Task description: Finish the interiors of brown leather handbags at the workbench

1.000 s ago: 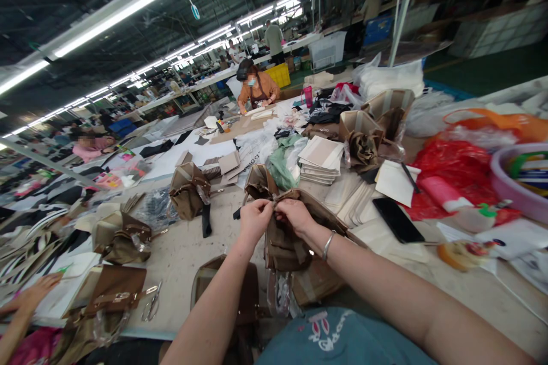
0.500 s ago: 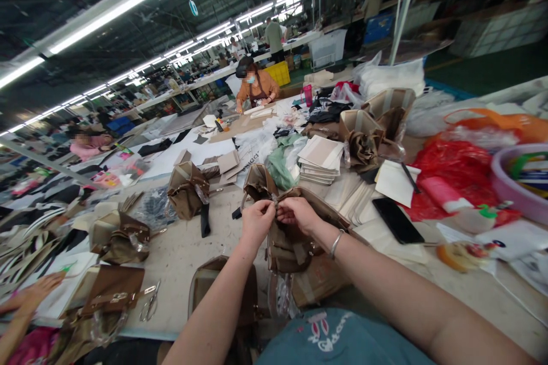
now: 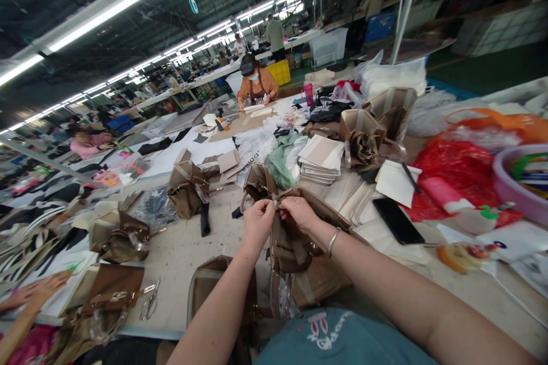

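A brown bag [image 3: 293,248] stands on the worktable in front of my body, its opening folded and bunched at the top. My left hand [image 3: 259,219] pinches the bag's upper edge from the left. From the right, my right hand [image 3: 297,212] grips the same edge, fingers curled and nearly meeting the left ones. The exact spot between the fingertips is too small to make out. Another brown bag [image 3: 226,265] lies partly behind my left forearm. Clear plastic hangs from the front of the held bag.
Brown bags [image 3: 186,191] stand to the left, and scissors [image 3: 149,302] lie near the front edge. To the right are stacked beige panels [image 3: 321,157], a phone [image 3: 398,221], a glue bottle [image 3: 477,218] and a purple basin [image 3: 507,182]. A co-worker's hands [image 3: 43,291] rest at far left.
My right hand's fingers have curled in more tightly at the bag's edge. My left hand stays almost in place. The co-worker's hands at far left have shifted slightly.
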`<state>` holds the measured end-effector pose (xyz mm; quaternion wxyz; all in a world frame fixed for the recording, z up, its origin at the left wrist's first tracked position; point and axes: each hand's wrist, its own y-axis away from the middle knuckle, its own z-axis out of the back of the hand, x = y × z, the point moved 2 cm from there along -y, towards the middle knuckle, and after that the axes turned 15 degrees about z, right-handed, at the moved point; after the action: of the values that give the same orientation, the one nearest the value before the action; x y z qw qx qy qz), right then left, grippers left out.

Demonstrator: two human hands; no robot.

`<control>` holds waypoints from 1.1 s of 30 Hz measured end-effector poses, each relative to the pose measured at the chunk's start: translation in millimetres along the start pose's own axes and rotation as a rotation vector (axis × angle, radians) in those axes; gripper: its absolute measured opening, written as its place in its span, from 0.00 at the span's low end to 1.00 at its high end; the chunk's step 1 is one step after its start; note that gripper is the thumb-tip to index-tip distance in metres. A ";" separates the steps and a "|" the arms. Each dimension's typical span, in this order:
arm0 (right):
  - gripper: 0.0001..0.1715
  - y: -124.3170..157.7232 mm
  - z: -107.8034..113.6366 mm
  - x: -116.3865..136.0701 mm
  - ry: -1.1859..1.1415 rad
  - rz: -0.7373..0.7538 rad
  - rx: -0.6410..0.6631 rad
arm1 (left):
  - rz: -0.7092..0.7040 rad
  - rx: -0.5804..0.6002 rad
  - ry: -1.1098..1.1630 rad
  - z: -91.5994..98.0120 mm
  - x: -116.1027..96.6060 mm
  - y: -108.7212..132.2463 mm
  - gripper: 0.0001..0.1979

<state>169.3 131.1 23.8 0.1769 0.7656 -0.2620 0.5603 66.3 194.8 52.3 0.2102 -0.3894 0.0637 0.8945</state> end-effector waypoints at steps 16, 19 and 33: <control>0.08 4.1 10.8 6.0 0.119 0.077 0.156 | -0.014 0.295 0.014 16.6 -13.4 4.2 0.12; 0.07 10.7 17.4 20.0 0.537 0.409 0.153 | -0.027 0.165 -0.077 20.0 -15.4 1.9 0.08; 0.12 12.9 23.5 36.4 1.152 0.916 0.370 | -0.029 0.119 -0.010 11.9 -5.3 1.3 0.09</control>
<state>188.2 100.2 50.8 -0.0960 0.1841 -0.3216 0.9238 61.0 195.2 64.3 0.2464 -0.3724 0.1100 0.8880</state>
